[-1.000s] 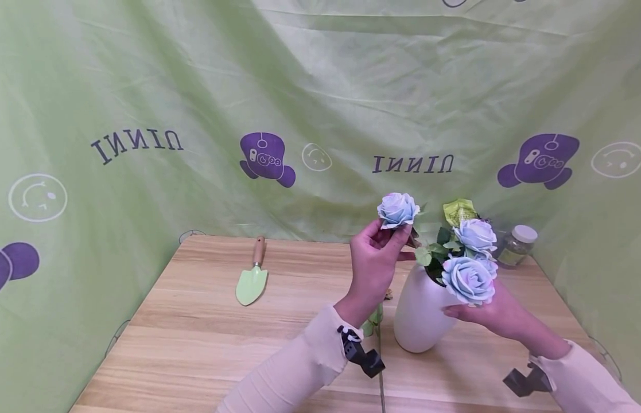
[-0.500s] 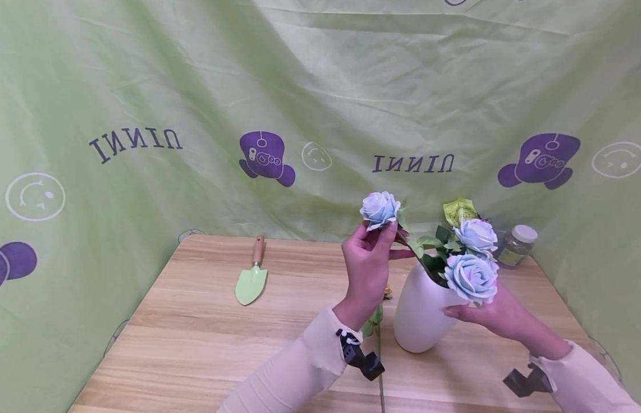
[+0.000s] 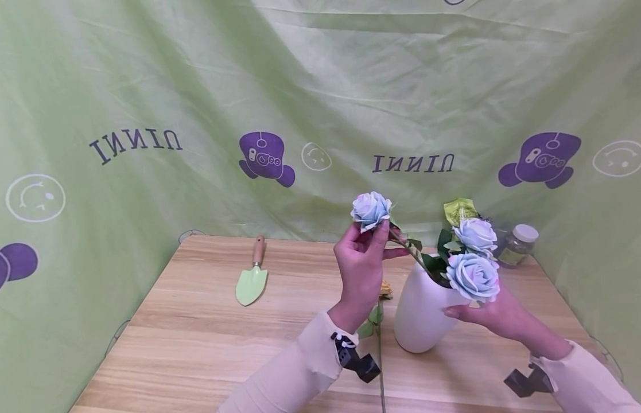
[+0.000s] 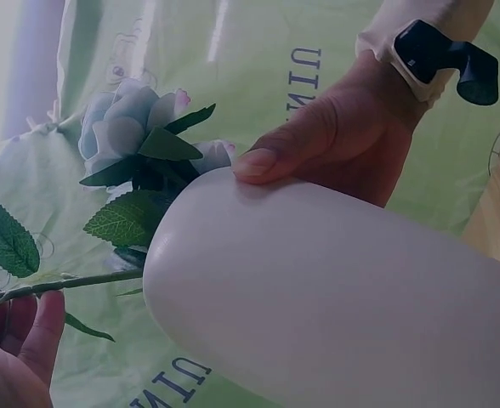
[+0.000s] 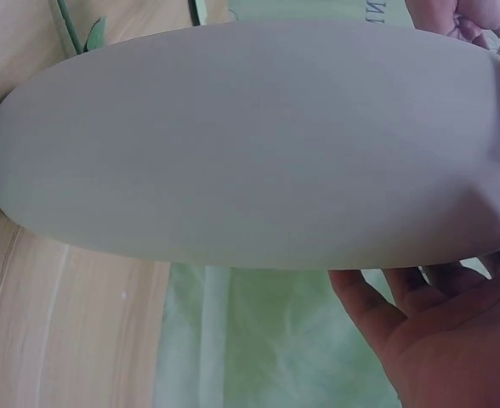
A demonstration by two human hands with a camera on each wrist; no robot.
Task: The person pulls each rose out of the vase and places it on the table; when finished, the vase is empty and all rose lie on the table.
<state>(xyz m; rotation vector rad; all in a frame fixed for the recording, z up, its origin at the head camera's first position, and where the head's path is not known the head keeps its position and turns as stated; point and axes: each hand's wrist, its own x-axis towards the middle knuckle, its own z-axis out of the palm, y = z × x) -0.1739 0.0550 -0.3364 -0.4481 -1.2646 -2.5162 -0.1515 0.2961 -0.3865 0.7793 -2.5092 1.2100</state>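
"Down at the near edge of the wooden table (image 3: 196,344), what do you see?"

"A long stem (image 3: 381,358), leading back to a yellow flower (image 3: 385,289) that lies just left of the white vase (image 3: 423,315)."

"And the hands?"

"The right hand (image 3: 488,312) grips the vase close to its mouth, thumb on one side, fingers round the other. The left hand (image 3: 361,258) pinches a blue rose (image 3: 370,210) by its stalk, just beneath the bloom."

"Where is that rose, exactly?"

"Leaning out to the left, its stalk slanting down into the vase's mouth. At least two other roses (image 3: 474,277) stand in there, also blue."

"Farther back?"

"On the left, well apart, a green trowel (image 3: 252,284). Beyond the roses, a white-lidded jar (image 3: 517,245) and a yellow-green packet (image 3: 459,212). Last, a green cloth (image 3: 310,69) with purple figures."
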